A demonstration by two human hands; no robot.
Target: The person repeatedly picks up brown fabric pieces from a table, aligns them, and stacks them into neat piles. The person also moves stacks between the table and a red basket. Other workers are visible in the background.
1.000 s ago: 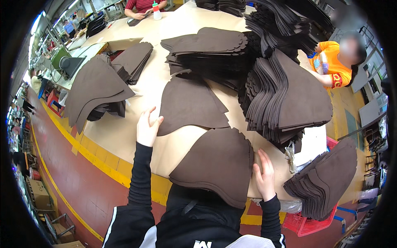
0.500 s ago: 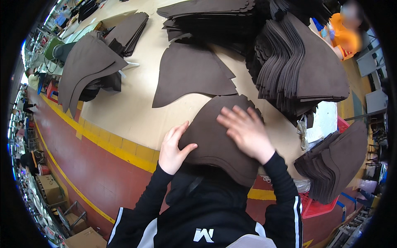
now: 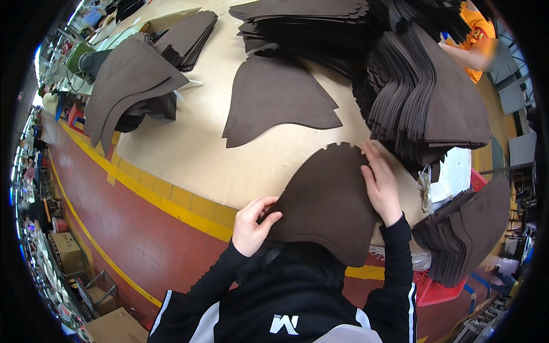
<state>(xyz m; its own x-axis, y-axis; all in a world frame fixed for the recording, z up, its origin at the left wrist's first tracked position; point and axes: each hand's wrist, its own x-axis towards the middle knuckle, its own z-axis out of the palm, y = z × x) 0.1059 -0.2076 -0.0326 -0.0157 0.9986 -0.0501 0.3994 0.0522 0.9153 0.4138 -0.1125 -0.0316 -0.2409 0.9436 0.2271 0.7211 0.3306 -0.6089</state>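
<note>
A dark brown cut panel, leather-like or fabric, lies at the table's near edge against my body. Its top edge is notched and its lower edge curves. More than one layer seems to show along the lower rim. At the panel's left edge, my left hand is closed, the thumb and bent fingers pinching the border. My right hand rests along the right edge with its fingers stretched toward the notched top and the thumb apart. Just beyond lies a small pile of like brown panels, flat on the table.
Tall stacks of brown panels stand at the right and at the back. Others hang over the left table edge. A further bundle sits above a red basket at right. Someone in an orange shirt is at far right.
My right hand has moved from the panel's upper middle to its right edge. The left hand stays at the left edge. The panel sits slightly lower and farther right in view.
</note>
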